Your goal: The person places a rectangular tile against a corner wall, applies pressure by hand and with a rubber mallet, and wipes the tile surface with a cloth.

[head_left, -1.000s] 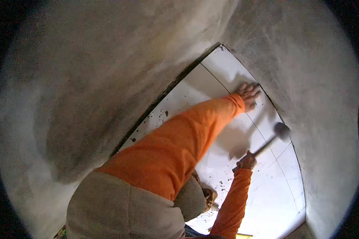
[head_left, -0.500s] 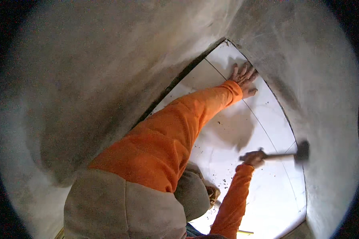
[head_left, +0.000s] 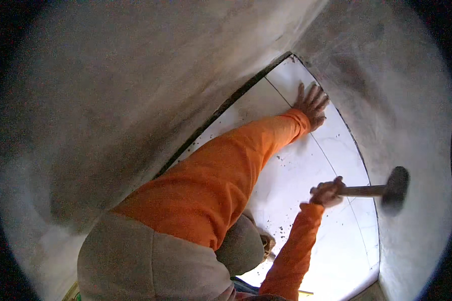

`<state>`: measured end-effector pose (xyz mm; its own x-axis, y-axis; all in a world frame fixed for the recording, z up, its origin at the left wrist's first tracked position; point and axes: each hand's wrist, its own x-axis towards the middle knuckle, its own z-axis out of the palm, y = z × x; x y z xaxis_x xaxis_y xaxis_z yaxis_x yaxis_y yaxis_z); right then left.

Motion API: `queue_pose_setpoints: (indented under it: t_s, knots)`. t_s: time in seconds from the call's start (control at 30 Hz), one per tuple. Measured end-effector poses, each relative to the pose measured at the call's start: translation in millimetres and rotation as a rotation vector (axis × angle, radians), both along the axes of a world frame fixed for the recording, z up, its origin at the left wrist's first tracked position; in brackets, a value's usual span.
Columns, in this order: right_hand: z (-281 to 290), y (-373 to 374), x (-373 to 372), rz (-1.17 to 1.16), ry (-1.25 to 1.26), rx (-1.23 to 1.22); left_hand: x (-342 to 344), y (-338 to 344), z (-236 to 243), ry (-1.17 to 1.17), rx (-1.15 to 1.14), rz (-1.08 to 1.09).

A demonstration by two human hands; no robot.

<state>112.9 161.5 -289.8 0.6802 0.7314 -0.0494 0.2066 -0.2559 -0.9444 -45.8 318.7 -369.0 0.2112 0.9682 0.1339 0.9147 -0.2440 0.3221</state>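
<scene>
Left hand [head_left: 311, 106], head view: palm down, digits spread over the white tiles [head_left: 344, 145], near their edge along the right wall [head_left: 422, 115]. It grasps nothing.

— And the right hand [head_left: 328, 193] in the same view?

— Clenched round the wooden handle [head_left: 364, 191] of a dark-headed mallet [head_left: 394, 190]. The mallet extends to the right of that hand, its head overlapping the right wall in the view; whether the head touches anything cannot be told.

— What may be counted as done?

— White tiles lie edge to edge from the far corner [head_left: 292, 56] toward the lower part of the view, divided by thin dark joints [head_left: 277, 91]. By that sign, the visible tiled area is judged well advanced.

— And what as left?

— A dark gap [head_left: 221, 111] runs along the left wall [head_left: 135, 100], unfilled. Loose dark crumbs [head_left: 281, 231] lie scattered on the tiles, not cleared away. Both walls present rough grey faces without tile.

— Are the tiles firmly seated?

— Not determinable. Firmness and level do not show from above, and the orange left sleeve [head_left: 201, 180] and the grey-brown trousers [head_left: 115, 256] conceal part of the tiling. The pressing palm and raised-looking mallet suggest, as a judgement only, that the adjustment is unfinished.
</scene>
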Motion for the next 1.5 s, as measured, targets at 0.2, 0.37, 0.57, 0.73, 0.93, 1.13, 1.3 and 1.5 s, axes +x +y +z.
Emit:
queue_pose_setpoints:
  t_s: [0.2, 0.37, 0.57, 0.73, 0.93, 1.13, 1.3, 1.5]
  knots:
    - [-9.8, -12.1, -8.1, 0.08, 0.039, -0.255, -2.5, -4.2, -2.7, -0.03, -0.016, 0.03]
    - [-58.3, -28.0, 16.1, 0.462, -0.557, -0.675, -0.1, 0.8, -1.8, -0.011, 0.079, 0.005]
    - [-70.2, -2.5, 16.5, 0.024, -0.273, 0.124, 9.1, 7.5, 0.2, -0.005, 0.06, 0.01]
    - [14.8, -9.0, -25.3, 0.131, 0.222, -0.36, -12.6, 0.1, -0.4, 0.064, -0.003, 0.023]
    - [-48.7, -26.1, 15.0, 0.118, 0.015, -0.51, 2.0, -6.0, 8.5, 0.038, 0.023, 0.0]
    - [-49.4, -21.3, 27.5, 0.171, 0.233, -0.6, 9.5, 1.4, -2.3, -0.076, 0.124, -0.015]
    - [48.2, -11.8, -42.1, 0.235, 0.392, -0.001, -21.0, -3.5, -30.2, -0.1, -0.041, -0.05]
    - [-5.3, 1.8, -43.6, 0.092, 0.445, 0.192, -53.1, -4.4, 3.6, -0.117, 0.035, 0.449]
